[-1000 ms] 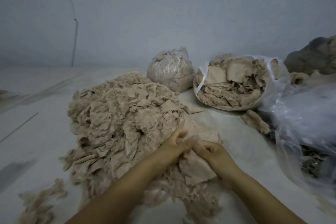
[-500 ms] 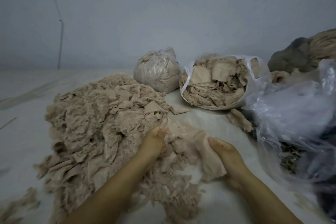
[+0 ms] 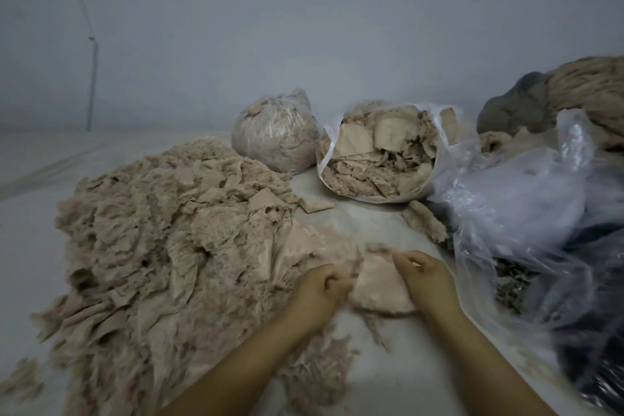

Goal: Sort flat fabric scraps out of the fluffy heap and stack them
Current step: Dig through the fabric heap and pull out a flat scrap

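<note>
A big fluffy beige heap (image 3: 162, 240) of fabric and fibre covers the left and middle of the white surface. At its right edge lies a flat pinkish-beige scrap (image 3: 378, 284). My left hand (image 3: 320, 290) grips the scrap's left side with curled fingers, fluff bunched against them. My right hand (image 3: 425, 275) pinches the scrap's upper right edge, where a tuft of fluff clings. Another flat piece (image 3: 314, 246) spreads just above my left hand.
An open white bag (image 3: 435, 165) holding flat scraps stands behind, a tied bag of fluff (image 3: 273, 132) to its left. Crumpled clear plastic bags (image 3: 540, 219) crowd the right side, with grey and beige bundles (image 3: 574, 84) behind. Small scraps (image 3: 425, 219) lie loose nearby.
Both hands have drawn the flat scrap out to the right of the heap and spread it down on the surface. The view has shifted slightly.
</note>
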